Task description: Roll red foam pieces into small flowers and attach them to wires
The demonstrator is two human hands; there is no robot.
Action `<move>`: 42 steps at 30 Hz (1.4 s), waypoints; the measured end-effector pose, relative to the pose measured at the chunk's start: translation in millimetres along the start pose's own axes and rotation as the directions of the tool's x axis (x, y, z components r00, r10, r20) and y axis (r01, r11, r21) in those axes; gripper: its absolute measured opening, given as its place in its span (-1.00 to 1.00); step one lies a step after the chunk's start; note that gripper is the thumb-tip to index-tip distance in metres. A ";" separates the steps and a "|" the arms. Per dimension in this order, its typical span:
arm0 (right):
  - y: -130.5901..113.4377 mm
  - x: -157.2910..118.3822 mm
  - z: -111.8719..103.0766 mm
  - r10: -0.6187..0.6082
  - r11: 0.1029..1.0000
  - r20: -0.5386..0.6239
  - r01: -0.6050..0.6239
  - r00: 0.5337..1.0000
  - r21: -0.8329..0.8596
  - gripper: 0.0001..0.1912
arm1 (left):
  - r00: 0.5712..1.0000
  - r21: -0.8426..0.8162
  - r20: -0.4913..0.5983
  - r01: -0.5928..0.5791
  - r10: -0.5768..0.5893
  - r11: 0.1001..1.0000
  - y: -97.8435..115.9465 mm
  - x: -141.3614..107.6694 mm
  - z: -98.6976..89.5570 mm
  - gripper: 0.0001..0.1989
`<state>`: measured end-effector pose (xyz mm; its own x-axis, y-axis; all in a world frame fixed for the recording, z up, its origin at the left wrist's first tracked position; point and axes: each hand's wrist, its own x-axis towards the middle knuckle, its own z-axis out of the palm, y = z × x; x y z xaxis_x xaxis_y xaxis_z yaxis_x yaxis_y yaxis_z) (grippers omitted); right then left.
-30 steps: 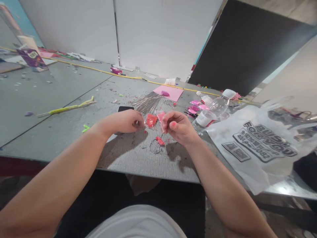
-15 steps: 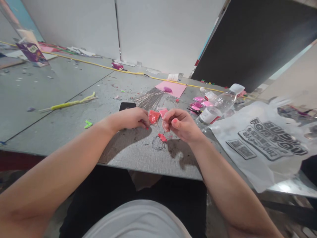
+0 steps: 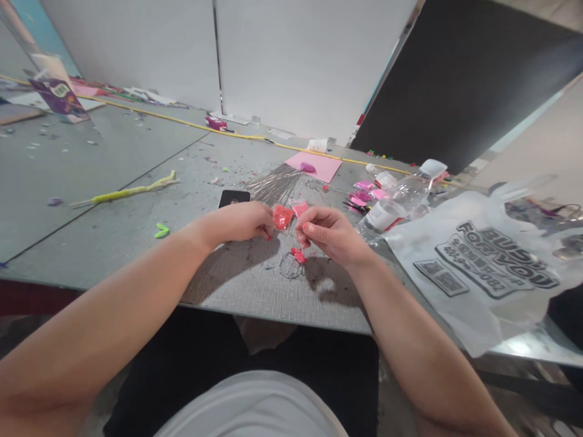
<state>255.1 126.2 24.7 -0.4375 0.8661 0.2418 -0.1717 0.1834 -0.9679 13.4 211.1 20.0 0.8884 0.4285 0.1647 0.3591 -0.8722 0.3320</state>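
Note:
My left hand (image 3: 249,221) is closed, its fingers curled down beside a clear packet of orange-red clay (image 3: 283,216). A little red shows at its fingertips; whether that is nail or clay I cannot tell. To the right of the packet, my right hand (image 3: 330,235) is closed in a pinch, thumb against the fingers. Anything between them is too small to make out. Just below and between the hands lies a round shape of bent thin wire (image 3: 290,267) with red clay pieces (image 3: 299,255) at its top. A pink packet (image 3: 299,208) sits behind the right fingers.
Behind the hands are a phone (image 3: 234,198), a bundle of thin wires (image 3: 276,185) and a pink sheet (image 3: 324,167). A plastic bottle (image 3: 401,197) and a white bag (image 3: 473,261) stand at right. A yellow-green wrapped stem (image 3: 130,193) lies at left.
My right thumb has come down against the fingers, closing the pinch, and the hand has shifted slightly left. My left hand has barely moved.

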 end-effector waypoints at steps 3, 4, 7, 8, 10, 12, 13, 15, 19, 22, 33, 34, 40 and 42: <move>-3.3 -0.3 0.9 -0.019 1.000 -0.028 0.020 0.999 0.018 -0.77 | 0.999 -0.085 -0.038 -0.034 0.031 0.996 1.4 -2.8 -6.3 -0.78; -5.0 -0.4 1.5 -0.037 0.999 -0.047 0.038 0.998 0.027 -0.77 | 0.995 -0.120 -0.097 -0.047 0.036 0.992 3.1 -3.6 -9.3 -0.79; -9.2 -0.5 4.1 -0.103 0.994 -0.107 0.107 0.989 0.030 -0.76 | 0.953 -0.209 -0.301 -0.086 0.020 0.974 12.1 -4.8 -17.8 -0.83; -9.8 -0.4 5.1 -0.120 0.992 -0.127 0.124 0.985 0.021 -0.76 | 0.931 -0.232 -0.366 -0.099 0.008 0.968 15.8 -4.9 -20.0 -0.84; -9.9 0.0 7.4 -0.135 0.991 -0.172 0.136 0.976 -0.004 -0.76 | 0.886 -0.284 -0.464 -0.127 -0.021 0.950 23.6 -5.2 -22.7 -0.88; -8.9 0.3 10.2 -0.131 0.991 -0.214 0.129 0.968 -0.024 -0.76 | 0.855 -0.356 -0.517 -0.166 -0.046 0.920 31.4 -5.8 -23.3 -0.91; -8.6 0.1 11.9 -0.131 0.991 -0.224 0.128 0.966 -0.029 -0.76 | 0.846 -0.396 -0.530 -0.188 -0.057 0.899 35.5 -6.2 -22.9 -0.92; -8.8 -0.9 16.4 -0.144 0.989 -0.227 0.142 0.963 -0.028 -0.78 | 0.830 -0.473 -0.553 -0.243 -0.071 0.847 44.6 -7.1 -21.1 -0.94; -12.2 -6.2 27.8 -0.196 0.980 -0.221 0.199 0.955 -0.013 -0.83 | 0.780 -0.573 -0.624 -0.415 -0.047 0.707 64.8 -7.7 -14.3 -0.99; -14.9 -11.0 36.1 -0.223 0.974 -0.218 0.227 0.950 -0.005 -0.88 | 0.747 -0.585 -0.665 -0.500 -0.024 0.638 75.4 -7.3 -8.3 -0.95; -21.3 -18.0 47.2 -0.269 0.963 -0.258 0.264 0.928 -0.053 -0.90 | 0.720 -0.558 -0.694 -0.542 0.005 0.628 82.2 -8.2 -7.2 -0.92; -21.3 -18.4 46.9 -0.276 0.961 -0.254 0.270 0.927 -0.060 -0.91 | 0.720 -0.557 -0.694 -0.537 0.001 0.634 81.9 -8.3 -7.3 -0.92; -23.4 -17.5 49.0 -0.309 0.951 -0.233 0.301 0.922 -0.067 -0.89 | 0.732 -0.539 -0.681 -0.510 0.009 0.670 78.9 -8.7 -7.0 -0.93; -25.1 -16.6 50.7 -0.311 0.950 -0.233 0.304 0.921 -0.066 -0.88 | 0.738 -0.530 -0.675 -0.503 0.020 0.682 78.4 -9.2 -7.1 -0.91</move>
<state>222.0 83.6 48.5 -0.1439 0.8496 0.5074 -0.2375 0.4681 -0.8512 31.3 140.4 51.1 0.4693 0.4582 0.7548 -0.3537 -0.6857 0.6362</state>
